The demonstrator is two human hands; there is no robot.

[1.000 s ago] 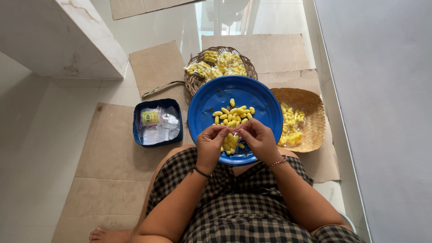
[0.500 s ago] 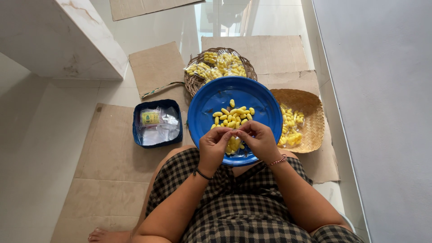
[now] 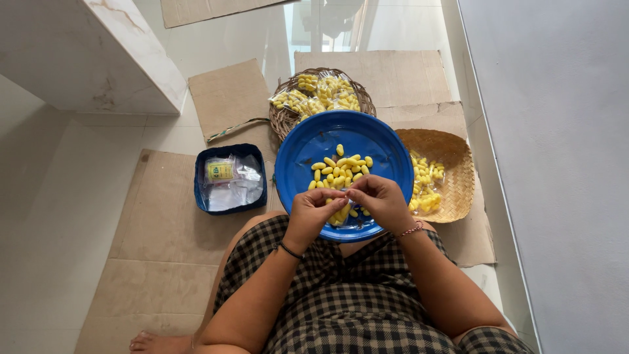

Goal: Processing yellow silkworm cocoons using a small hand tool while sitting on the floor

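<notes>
A round blue plate (image 3: 308,151) rests on my lap and holds several small yellow oblong pieces (image 3: 341,167). Over its near edge my left hand (image 3: 314,213) and my right hand (image 3: 380,200) meet fingertip to fingertip. Between them they pinch the top of a small clear plastic bag (image 3: 341,213) with yellow pieces inside; the bag hangs just below the fingers and is partly hidden by them.
A dark woven basket (image 3: 285,118) behind the plate holds filled clear bags. A light woven tray (image 3: 452,164) at the right holds more yellow pieces. A blue square box (image 3: 200,177) of empty bags sits at the left. Cardboard sheets (image 3: 157,223) cover the floor; a marble block (image 3: 85,52) stands far left.
The hands have drawn slightly closer together at the bag's top; plate, baskets and box have not moved.
</notes>
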